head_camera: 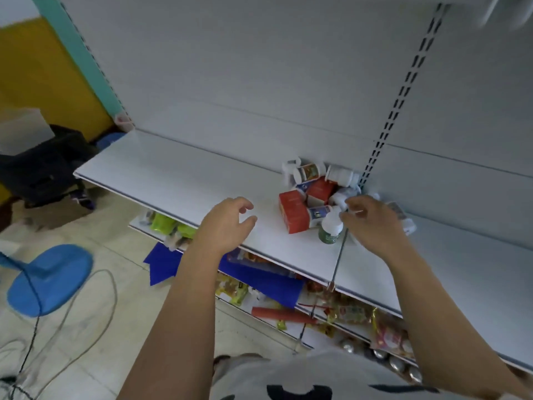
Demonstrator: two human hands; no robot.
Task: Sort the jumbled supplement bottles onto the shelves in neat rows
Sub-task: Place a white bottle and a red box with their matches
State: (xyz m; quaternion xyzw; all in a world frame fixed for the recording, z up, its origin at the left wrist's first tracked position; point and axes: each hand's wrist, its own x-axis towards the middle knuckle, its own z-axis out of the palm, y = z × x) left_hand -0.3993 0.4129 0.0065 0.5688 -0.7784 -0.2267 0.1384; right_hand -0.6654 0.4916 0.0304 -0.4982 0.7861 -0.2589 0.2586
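A person leans in over a white shelf (173,174), both bare arms stretched toward a pile (314,194) of supplement bottles and red boxes. The left hand (227,223) hovers just left of the pile, its fingers loosely curled and holding nothing; the right hand (372,223) is at the pile's right edge, fingers bent toward the white cap of a green bottle (328,232), though the blur hides whether they actually have hold of it.

That green bottle stands upright at the pile's near edge; behind it a red box (294,212) and several bottles lie on their sides, heaped against each other all the way to the back panel; a few more show just right of the pile, partly hidden by the right hand. A slotted upright (403,90) rises from behind the pile's far right corner.

From here, the sorting looks barely begun: no row can be seen anywhere; the long stretch of shelf left of the pile is bare; nearly everything has yet to be stood up and lined up. The green bottle seems the likely first pick.
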